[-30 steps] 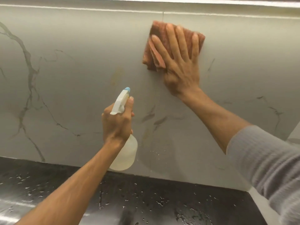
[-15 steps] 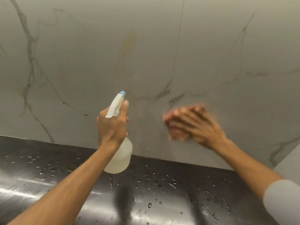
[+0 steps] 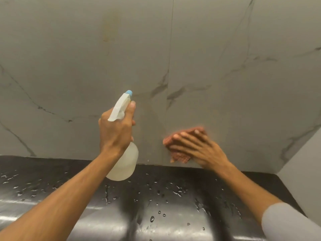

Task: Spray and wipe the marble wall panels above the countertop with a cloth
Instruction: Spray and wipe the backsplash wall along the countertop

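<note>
Gripping spray bottle (image 3: 123, 160) — left hand (image 3: 115, 134); right hand (image 3: 199, 150) flat on cloth (image 3: 178, 156).

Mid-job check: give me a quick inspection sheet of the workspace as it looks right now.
Surface: black countertop, glossy, dotted with droplets.
Job's things: marble wall panels, grey-veined, vertical seam between them, faint yellowish streak upper left; spray bottle, nozzle toward wall; reddish cloth flat on the wall low down.
Clutter: nothing seen.
Grippers: left hand grips the bottle; right hand presses the cloth, blurred.
Cables: nothing seen.
Surroundings: plain side wall at right.
</note>
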